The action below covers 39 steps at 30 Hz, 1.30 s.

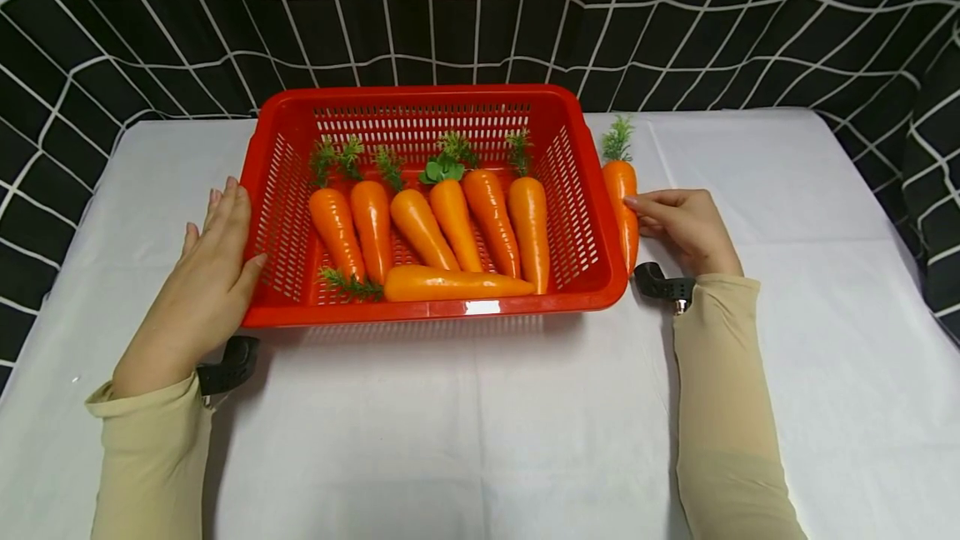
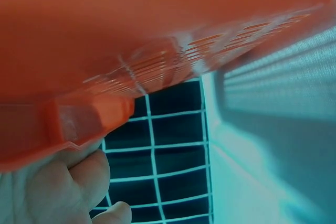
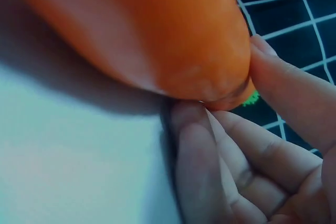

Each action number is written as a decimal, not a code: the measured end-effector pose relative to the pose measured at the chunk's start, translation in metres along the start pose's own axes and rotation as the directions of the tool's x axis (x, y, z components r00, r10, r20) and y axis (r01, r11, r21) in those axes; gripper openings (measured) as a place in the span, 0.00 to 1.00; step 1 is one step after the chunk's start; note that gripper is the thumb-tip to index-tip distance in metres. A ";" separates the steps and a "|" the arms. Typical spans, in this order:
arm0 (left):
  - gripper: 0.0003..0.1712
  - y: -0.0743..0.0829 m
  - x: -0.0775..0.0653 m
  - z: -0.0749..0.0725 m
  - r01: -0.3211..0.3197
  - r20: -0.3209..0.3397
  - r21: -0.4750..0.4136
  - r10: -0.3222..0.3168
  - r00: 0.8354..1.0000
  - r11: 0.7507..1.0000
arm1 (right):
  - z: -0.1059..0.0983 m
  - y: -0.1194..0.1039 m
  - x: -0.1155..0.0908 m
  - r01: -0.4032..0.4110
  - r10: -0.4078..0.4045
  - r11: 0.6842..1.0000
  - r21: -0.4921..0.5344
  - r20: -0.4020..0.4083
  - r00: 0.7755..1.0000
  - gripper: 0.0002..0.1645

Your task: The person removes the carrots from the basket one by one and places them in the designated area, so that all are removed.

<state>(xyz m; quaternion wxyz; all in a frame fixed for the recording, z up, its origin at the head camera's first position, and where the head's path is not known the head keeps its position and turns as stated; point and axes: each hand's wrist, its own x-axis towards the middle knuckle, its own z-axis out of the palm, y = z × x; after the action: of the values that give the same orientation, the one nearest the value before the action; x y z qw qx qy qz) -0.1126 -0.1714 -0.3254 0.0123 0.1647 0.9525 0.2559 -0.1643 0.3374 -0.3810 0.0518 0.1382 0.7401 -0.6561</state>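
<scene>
A red plastic basket (image 1: 435, 312) with slotted walls holds several orange carrots (image 1: 489, 223) with green leafy tops. Most lie side by side, and one carrot (image 1: 453, 282) is laid crosswise along the front wall. My left hand (image 1: 201, 273) rests against the basket's left side, fingers straight and thumb at the rim. Seen from the left wrist, those fingers (image 2: 86, 179) sit just under the red rim. Outside the right wall is another carrot (image 1: 621, 190), leafy end pointing away from me. My right hand (image 1: 686, 227) pinches it between thumb and fingers; its orange body (image 3: 173, 35) fills the right wrist view.
A white cloth (image 1: 480, 423) covers the table under the basket. Behind it and at both sides hangs a black curtain (image 1: 450, 15) with a white grid. Each wrist carries a small black camera mount, such as the one (image 1: 660, 282) on the right.
</scene>
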 end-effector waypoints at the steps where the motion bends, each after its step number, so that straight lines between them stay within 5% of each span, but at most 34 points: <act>1: 0.38 0.000 0.000 0.000 0.000 -0.001 0.000 0.000 1.000 1.000 | -0.001 0.000 0.000 -0.006 0.006 1.000 0.007 0.005 1.000 0.04; 13: 0.38 0.000 -0.001 -0.001 -0.008 -0.010 -0.005 0.008 1.000 1.000 | -0.015 -0.001 -0.005 -0.063 0.062 0.998 0.023 0.050 0.997 0.04; 28: 0.38 -0.001 -0.001 -0.001 0.010 0.006 -0.001 -0.010 1.000 1.000 | -0.004 -0.003 -0.001 -0.042 0.046 0.998 -0.050 0.072 0.996 0.05; 39: 0.38 -0.002 -0.001 0.000 -0.006 -0.006 -0.001 0.006 1.000 1.000 | -0.015 0.000 -0.003 -0.050 0.047 0.998 0.030 0.090 0.995 0.05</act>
<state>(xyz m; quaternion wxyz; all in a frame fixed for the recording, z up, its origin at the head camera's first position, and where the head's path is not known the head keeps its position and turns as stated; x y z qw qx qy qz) -0.1126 -0.1731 -0.3260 0.0088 0.1667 0.9519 0.2569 -0.1603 0.3514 -0.3779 0.0983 0.1276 0.7228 -0.6720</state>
